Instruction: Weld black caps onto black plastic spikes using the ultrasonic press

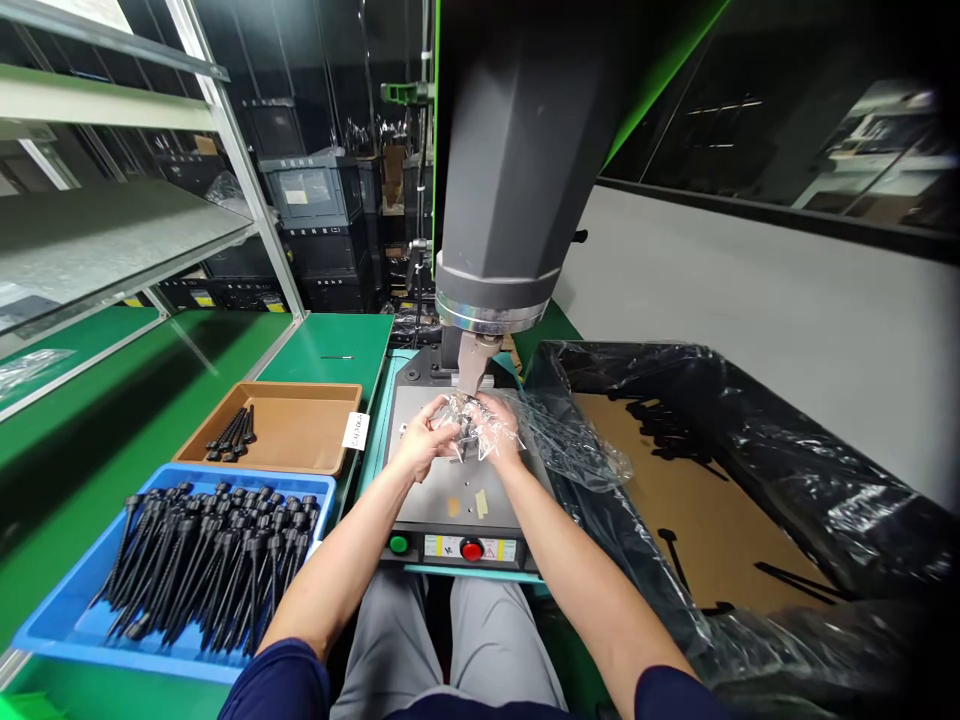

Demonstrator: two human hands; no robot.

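Both hands are in front of a metal tool tip [475,362] that comes down from a large grey machine head [502,180]. Fingers of my left hand [426,440] are closed on the near left part of a crumpled clear plastic bag [574,440]. My right hand [493,425] grips the same bag from the other side, partly covered by the film. The bag trails off to the right over the edge of a black-lined box. Something dark shows through the film between the hands, too unclear to name. Under them lies the machine's metal base plate [427,505].
On the left, a blue tray [187,667] holds many black rod-like parts, and a brown tray [300,450] holds several more. A green button [398,544] and a red button [471,549] sit on the base's front. At right, the black-lined box [720,500] contains scattered black parts.
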